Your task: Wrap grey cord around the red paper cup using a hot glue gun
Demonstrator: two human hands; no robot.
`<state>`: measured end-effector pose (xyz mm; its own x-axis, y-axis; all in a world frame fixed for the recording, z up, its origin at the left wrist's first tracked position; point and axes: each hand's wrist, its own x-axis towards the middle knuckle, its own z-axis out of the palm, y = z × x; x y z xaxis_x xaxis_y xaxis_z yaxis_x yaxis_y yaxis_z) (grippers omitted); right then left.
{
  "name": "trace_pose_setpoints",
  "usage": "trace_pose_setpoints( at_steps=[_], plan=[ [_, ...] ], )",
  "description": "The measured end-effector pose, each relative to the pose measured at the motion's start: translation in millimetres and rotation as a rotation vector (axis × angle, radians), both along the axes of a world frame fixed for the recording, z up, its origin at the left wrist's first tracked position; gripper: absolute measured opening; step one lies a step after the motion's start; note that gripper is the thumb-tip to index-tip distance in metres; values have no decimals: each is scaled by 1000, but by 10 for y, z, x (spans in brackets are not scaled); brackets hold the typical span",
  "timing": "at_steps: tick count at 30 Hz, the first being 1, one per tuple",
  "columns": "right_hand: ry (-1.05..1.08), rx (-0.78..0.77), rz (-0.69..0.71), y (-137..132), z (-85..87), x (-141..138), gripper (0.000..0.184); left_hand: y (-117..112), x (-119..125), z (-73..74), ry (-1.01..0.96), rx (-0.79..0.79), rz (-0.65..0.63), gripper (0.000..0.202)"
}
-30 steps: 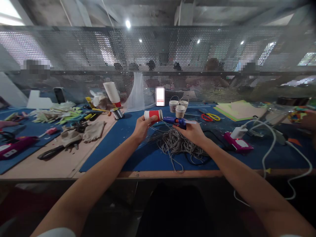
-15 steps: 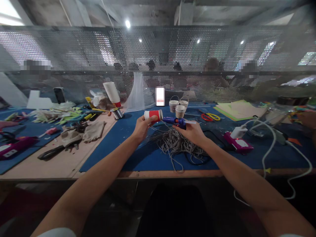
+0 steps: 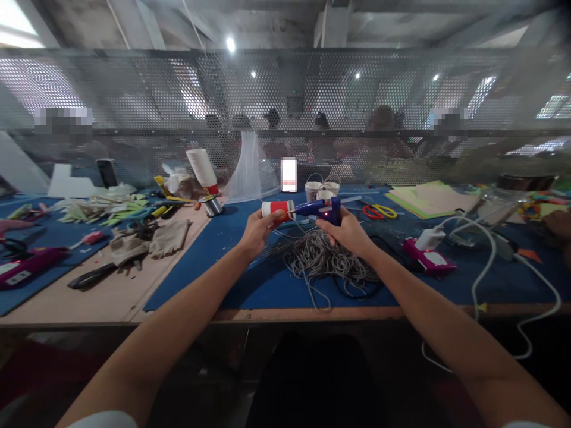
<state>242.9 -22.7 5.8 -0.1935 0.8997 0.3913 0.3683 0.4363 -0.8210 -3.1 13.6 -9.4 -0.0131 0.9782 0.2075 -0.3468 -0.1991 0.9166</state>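
**So, glue gun nose right up at a red-and-white paper cup**

Only got the head cam for this one. Left hand (image 3: 260, 229) has its fingers clamped around the paper cup (image 3: 279, 208), which is tipped on its side and held up above the middle of the worktop (image 3: 209, 245). Right hand (image 3: 342, 229) is wrapped tight around the handle of a blue hot glue gun (image 3: 317, 208), little red light glowing on it. Its nozzle is at the cup's right end; can't tell if they're actually touching.

Just below the gun there's a messy heap of grey cord (image 3: 328, 260), reaching almost to the worktop's front edge. Toward the back edge sit three mini buckets with looped handles (image 3: 327, 194), the nearest one partly hidden by the gun. Scissors with red and yellow handles (image 3: 380, 210) lie to their right, then a pile of coloured sheets (image 3: 428, 200) nearer the back right corner. Back left of the cup, a leaning stack of white paper cups (image 3: 202, 169).
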Motion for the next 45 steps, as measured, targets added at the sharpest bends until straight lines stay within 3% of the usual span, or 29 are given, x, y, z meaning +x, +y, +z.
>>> trace_pose_setpoints(
  at_steps=[5, 17, 19, 22, 27, 36, 38, 40, 42, 45],
  plan=[
    [135, -86, 85, 61, 23, 34, 38, -27, 3, 7, 21, -4, -17, 31],
    [87, -98, -279, 392, -73, 394, 52, 25, -6, -50, 16, -4, -41, 27],
    [31, -77, -344, 464, -103, 483, 54, 15, 3, -38, 11, -8, -49, 27],
    [-217, -61, -447, 570, -166, 628, 55, -7, 14, -20, -5, -15, -47, 29],
    [-592, -186, -534, 670, -246, 790, 53, -32, 21, 1, -8, -27, -37, 34],
    [-673, -309, -688, 689, -337, 765, 41, -48, 30, 3, -5, -21, -60, 38],
    [-705, -258, -745, 659, -330, 723, 40, -57, 37, 3, 2, -22, -63, 37],
    [-707, -101, -786, 611, -288, 641, 34, -62, 45, 3, 7, -16, -68, 36],
    [-604, 76, -717, 550, -218, 498, 25, -59, 49, -1, 3, 1, -73, 35],
    [-303, 8, -310, 445, -107, 181, 25, -41, 45, -16, 1, 18, -70, 33]
  ],
)
